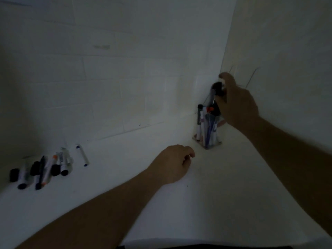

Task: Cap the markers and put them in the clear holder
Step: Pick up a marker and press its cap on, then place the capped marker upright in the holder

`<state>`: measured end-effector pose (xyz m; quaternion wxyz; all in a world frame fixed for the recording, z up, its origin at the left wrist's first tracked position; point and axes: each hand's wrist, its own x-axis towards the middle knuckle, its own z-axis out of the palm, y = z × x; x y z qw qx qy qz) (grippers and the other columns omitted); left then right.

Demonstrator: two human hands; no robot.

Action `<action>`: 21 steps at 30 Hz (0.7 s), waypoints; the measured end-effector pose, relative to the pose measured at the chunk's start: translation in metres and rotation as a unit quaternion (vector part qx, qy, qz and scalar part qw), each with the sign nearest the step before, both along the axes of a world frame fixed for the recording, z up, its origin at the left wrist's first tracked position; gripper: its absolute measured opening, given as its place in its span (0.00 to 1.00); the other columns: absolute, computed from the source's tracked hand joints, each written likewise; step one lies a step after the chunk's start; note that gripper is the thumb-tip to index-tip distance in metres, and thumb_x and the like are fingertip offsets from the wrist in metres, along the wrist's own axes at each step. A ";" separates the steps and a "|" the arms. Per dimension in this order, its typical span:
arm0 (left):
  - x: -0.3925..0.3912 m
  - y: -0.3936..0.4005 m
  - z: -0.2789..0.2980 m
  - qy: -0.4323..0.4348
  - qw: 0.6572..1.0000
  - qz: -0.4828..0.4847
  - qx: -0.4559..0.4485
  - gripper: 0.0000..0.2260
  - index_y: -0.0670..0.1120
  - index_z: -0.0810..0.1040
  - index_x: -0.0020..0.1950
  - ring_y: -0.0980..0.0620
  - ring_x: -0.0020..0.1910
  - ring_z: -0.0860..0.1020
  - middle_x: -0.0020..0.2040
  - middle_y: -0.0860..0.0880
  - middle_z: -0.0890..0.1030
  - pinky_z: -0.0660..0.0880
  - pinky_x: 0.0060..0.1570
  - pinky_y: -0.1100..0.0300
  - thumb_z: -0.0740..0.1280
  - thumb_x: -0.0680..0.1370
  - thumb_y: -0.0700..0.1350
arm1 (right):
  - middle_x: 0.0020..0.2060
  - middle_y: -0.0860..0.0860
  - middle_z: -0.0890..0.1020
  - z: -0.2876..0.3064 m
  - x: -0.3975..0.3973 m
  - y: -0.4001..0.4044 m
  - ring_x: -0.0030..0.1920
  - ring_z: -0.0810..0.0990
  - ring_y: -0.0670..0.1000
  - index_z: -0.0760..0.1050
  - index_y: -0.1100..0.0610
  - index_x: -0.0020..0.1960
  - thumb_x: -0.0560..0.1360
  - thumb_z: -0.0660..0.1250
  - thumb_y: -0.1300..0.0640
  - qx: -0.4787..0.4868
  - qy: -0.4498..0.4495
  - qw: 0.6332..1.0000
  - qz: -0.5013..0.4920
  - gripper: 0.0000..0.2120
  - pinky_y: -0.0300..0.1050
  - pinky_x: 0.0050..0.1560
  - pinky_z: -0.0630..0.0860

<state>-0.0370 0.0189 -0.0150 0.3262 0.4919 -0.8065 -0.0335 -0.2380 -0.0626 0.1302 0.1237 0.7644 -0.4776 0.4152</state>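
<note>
A clear holder stands in the far right corner of the white table, with several capped markers upright in it. My right hand is directly above it and grips a black-capped marker whose lower end points down into the holder. My left hand rests on the table in front of the holder, fingers loosely curled, holding nothing. At the far left lies a group of several markers, some with black caps, and one white marker with blue ends lies apart beside them.
White tiled walls meet behind the holder and close in the table at the back and right. The white table surface stretches between my arms. The scene is dim.
</note>
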 end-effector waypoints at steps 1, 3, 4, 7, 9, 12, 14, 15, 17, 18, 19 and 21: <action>0.000 0.000 -0.003 -0.014 1.000 -0.008 -0.014 0.09 0.51 0.80 0.57 0.55 0.44 0.78 0.47 0.51 0.82 0.74 0.49 0.62 0.63 0.79 0.44 | 0.51 0.58 0.82 -0.008 -0.001 -0.004 0.44 0.82 0.60 0.63 0.48 0.70 0.81 0.65 0.55 0.010 0.044 0.999 -0.017 0.20 0.47 0.41 0.76; 0.003 -0.002 -0.007 -0.017 0.999 -0.004 -0.027 0.09 0.51 0.79 0.57 0.54 0.43 0.78 0.46 0.51 0.82 0.73 0.48 0.62 0.62 0.79 0.44 | 0.47 0.62 0.82 -0.024 -0.003 -0.013 0.38 0.81 0.61 0.65 0.51 0.67 0.82 0.61 0.54 0.049 0.123 0.990 -0.053 0.14 0.50 0.37 0.79; 0.004 -0.001 -0.007 -0.014 1.000 0.003 -0.028 0.10 0.51 0.79 0.57 0.54 0.43 0.78 0.46 0.51 0.81 0.72 0.48 0.62 0.62 0.79 0.43 | 0.43 0.62 0.81 -0.029 -0.004 -0.015 0.34 0.79 0.59 0.66 0.53 0.65 0.83 0.60 0.55 0.070 0.151 0.984 -0.064 0.11 0.51 0.33 0.79; 0.004 0.000 -0.008 -0.013 0.999 0.008 -0.038 0.10 0.51 0.79 0.57 0.53 0.43 0.78 0.45 0.51 0.81 0.72 0.48 0.62 0.63 0.79 0.43 | 0.36 0.56 0.78 -0.034 -0.004 -0.019 0.29 0.75 0.55 0.67 0.54 0.59 0.85 0.54 0.54 0.101 0.200 0.971 -0.084 0.07 0.51 0.30 0.77; 0.003 0.001 -0.009 -0.015 0.999 0.005 -0.042 0.10 0.50 0.79 0.57 0.53 0.43 0.77 0.45 0.51 0.81 0.72 0.47 0.61 0.62 0.79 0.43 | 0.38 0.53 0.77 -0.036 -0.001 -0.019 0.33 0.75 0.53 0.69 0.54 0.57 0.85 0.52 0.50 0.110 0.226 0.963 -0.095 0.10 0.49 0.34 0.75; 0.004 0.000 -0.009 -0.014 0.999 0.003 -0.037 0.10 0.50 0.79 0.57 0.51 0.44 0.78 0.46 0.50 0.81 0.73 0.48 0.59 0.62 0.79 0.43 | 0.49 0.55 0.80 -0.047 0.001 -0.019 0.44 0.80 0.56 0.70 0.54 0.62 0.82 0.58 0.51 0.123 0.223 0.962 -0.097 0.11 0.49 0.42 0.76; 0.005 0.001 -0.009 -0.016 0.999 -0.004 -0.038 0.10 0.50 0.80 0.56 0.51 0.45 0.78 0.47 0.49 0.81 0.74 0.49 0.58 0.63 0.79 0.42 | 0.53 0.57 0.81 -0.054 0.002 -0.021 0.48 0.81 0.58 0.68 0.55 0.66 0.81 0.60 0.52 0.115 0.227 0.962 -0.097 0.15 0.50 0.44 0.78; 0.005 0.002 -0.008 -0.010 0.999 -0.012 -0.037 0.10 0.49 0.80 0.56 0.52 0.45 0.78 0.48 0.50 0.81 0.74 0.50 0.61 0.63 0.78 0.41 | 0.53 0.57 0.81 -0.055 0.003 -0.020 0.48 0.81 0.58 0.68 0.55 0.67 0.81 0.61 0.52 0.114 0.223 0.963 -0.096 0.16 0.50 0.44 0.78; 0.008 0.003 -0.003 0.022 0.999 -0.018 -0.029 0.12 0.49 0.82 0.55 0.57 0.45 0.77 0.49 0.51 0.82 0.69 0.49 0.72 0.65 0.76 0.38 | 0.56 0.58 0.79 -0.056 0.003 -0.018 0.50 0.80 0.59 0.65 0.56 0.69 0.81 0.61 0.52 0.123 0.204 0.966 -0.096 0.19 0.51 0.46 0.78; 0.012 0.004 0.002 0.040 0.999 -0.009 -0.025 0.12 0.50 0.82 0.55 0.60 0.45 0.75 0.50 0.52 0.81 0.67 0.49 0.76 0.65 0.76 0.37 | 0.60 0.58 0.76 -0.058 0.003 -0.014 0.52 0.80 0.60 0.63 0.55 0.71 0.80 0.62 0.52 0.123 0.194 0.968 -0.098 0.22 0.53 0.48 0.79; 0.016 0.005 0.009 0.055 0.998 0.005 -0.026 0.13 0.51 0.82 0.55 0.62 0.44 0.74 0.50 0.53 0.81 0.65 0.47 0.78 0.66 0.76 0.37 | 0.63 0.58 0.73 -0.061 0.004 -0.009 0.54 0.79 0.61 0.60 0.54 0.73 0.79 0.63 0.51 0.105 0.184 0.972 -0.104 0.25 0.55 0.48 0.80; 0.029 0.006 0.029 0.079 0.996 0.032 -0.041 0.12 0.52 0.82 0.55 0.62 0.40 0.74 0.48 0.54 0.81 0.66 0.45 0.77 0.68 0.76 0.39 | 0.64 0.58 0.69 -0.064 0.011 0.007 0.55 0.77 0.61 0.59 0.53 0.75 0.76 0.66 0.51 0.031 0.167 0.979 -0.114 0.31 0.56 0.47 0.81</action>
